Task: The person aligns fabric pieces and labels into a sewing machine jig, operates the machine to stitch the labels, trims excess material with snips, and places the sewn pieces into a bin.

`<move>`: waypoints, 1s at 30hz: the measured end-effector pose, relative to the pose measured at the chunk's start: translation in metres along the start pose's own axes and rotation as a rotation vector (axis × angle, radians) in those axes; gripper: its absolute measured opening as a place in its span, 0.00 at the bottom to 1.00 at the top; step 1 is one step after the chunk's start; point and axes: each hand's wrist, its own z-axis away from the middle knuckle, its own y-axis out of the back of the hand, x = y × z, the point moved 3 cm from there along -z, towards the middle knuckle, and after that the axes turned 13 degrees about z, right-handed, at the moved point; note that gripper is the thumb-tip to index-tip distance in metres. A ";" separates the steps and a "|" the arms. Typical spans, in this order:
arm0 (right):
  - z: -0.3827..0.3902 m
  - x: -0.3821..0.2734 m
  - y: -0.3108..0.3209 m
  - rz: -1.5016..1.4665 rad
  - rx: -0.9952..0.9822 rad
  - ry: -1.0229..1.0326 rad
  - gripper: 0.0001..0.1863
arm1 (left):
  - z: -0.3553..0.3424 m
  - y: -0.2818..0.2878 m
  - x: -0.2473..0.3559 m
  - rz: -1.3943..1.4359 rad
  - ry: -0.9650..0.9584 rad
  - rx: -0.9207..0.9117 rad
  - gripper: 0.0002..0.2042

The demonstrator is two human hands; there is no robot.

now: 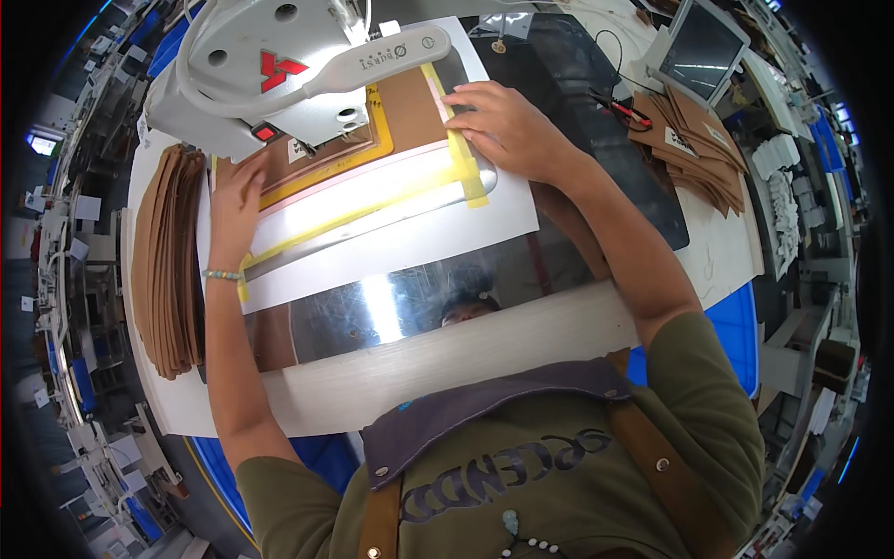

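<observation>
Under the white sewing machine head (242, 56) lies a flat template with a yellow-taped edge (354, 222) on a white sheet (419, 233). A brown fabric panel (407, 112) sits in it, partly framed by a yellow border (326, 170). My left hand (237, 200), fingers stretched out, rests at the template's left side, near the machine head. My right hand (503, 126) lies on the taped right edge with its fingers extended and apart. The machine head hides the needle area and part of the panel.
A tall stack of brown fabric pieces (168, 270) stands at the left. At the right are more brown pieces (689, 140), red-handled snips (629, 112) and a screen (703, 47). Blue bins (736, 335) sit below the table edge. A light-coloured paddle-shaped part (391, 61) juts over the template.
</observation>
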 end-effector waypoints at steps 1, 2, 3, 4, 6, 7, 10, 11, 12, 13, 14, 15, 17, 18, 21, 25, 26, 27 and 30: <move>-0.001 -0.002 0.001 0.023 0.046 0.026 0.13 | 0.007 0.015 -0.010 -0.019 0.056 0.061 0.15; -0.001 -0.005 0.003 0.039 0.108 0.068 0.13 | 0.015 0.025 -0.020 -0.032 0.063 0.042 0.15; 0.000 -0.007 0.002 0.041 0.075 0.053 0.13 | 0.023 0.034 -0.030 -0.220 0.085 0.026 0.17; -0.001 -0.008 0.002 0.034 0.062 0.046 0.13 | 0.030 0.043 -0.041 -0.395 0.143 0.039 0.19; -0.003 -0.012 0.007 0.027 0.047 0.048 0.12 | 0.043 0.050 -0.059 -0.442 0.140 0.015 0.20; -0.005 -0.014 0.011 0.042 0.041 0.057 0.12 | 0.048 0.053 -0.069 -0.494 0.229 0.031 0.22; -0.006 -0.017 0.034 -0.028 0.071 0.049 0.12 | 0.058 0.053 -0.081 -0.463 0.194 0.040 0.25; -0.005 -0.017 0.044 -0.113 0.107 0.029 0.12 | 0.060 0.052 -0.083 -0.459 0.173 0.031 0.25; -0.002 -0.019 0.052 -0.113 0.096 0.038 0.12 | 0.062 0.051 -0.083 -0.463 0.162 0.029 0.26; 0.004 -0.022 0.059 -0.155 0.078 0.018 0.12 | 0.063 0.051 -0.083 -0.463 0.152 0.054 0.26; 0.010 -0.025 0.065 -0.190 0.040 -0.006 0.13 | 0.064 0.050 -0.083 -0.462 0.159 0.033 0.26; 0.017 -0.030 0.070 -0.196 0.054 0.006 0.13 | 0.064 0.050 -0.084 -0.453 0.183 0.043 0.27; 0.029 -0.042 0.072 -0.061 -0.083 0.100 0.13 | 0.064 0.050 -0.084 -0.439 0.208 0.055 0.27; 0.033 -0.045 0.074 -0.057 -0.090 0.100 0.13 | 0.064 0.050 -0.083 -0.448 0.180 0.054 0.27; 0.036 -0.053 0.074 0.024 -0.190 0.107 0.14 | 0.063 0.050 -0.080 -0.456 0.176 0.042 0.26; 0.018 -0.076 0.058 -0.038 -0.200 0.176 0.17 | 0.059 0.034 -0.063 -0.516 0.088 0.031 0.24; 0.011 -0.086 0.050 -0.065 -0.171 0.233 0.18 | 0.056 0.028 -0.058 -0.516 0.099 0.009 0.24; 0.005 -0.097 0.042 -0.071 -0.153 0.272 0.19 | 0.052 0.019 -0.052 -0.534 0.083 0.033 0.24; -0.013 -0.122 0.010 -0.024 -0.137 0.330 0.19 | 0.039 -0.008 -0.032 -0.508 -0.002 0.091 0.21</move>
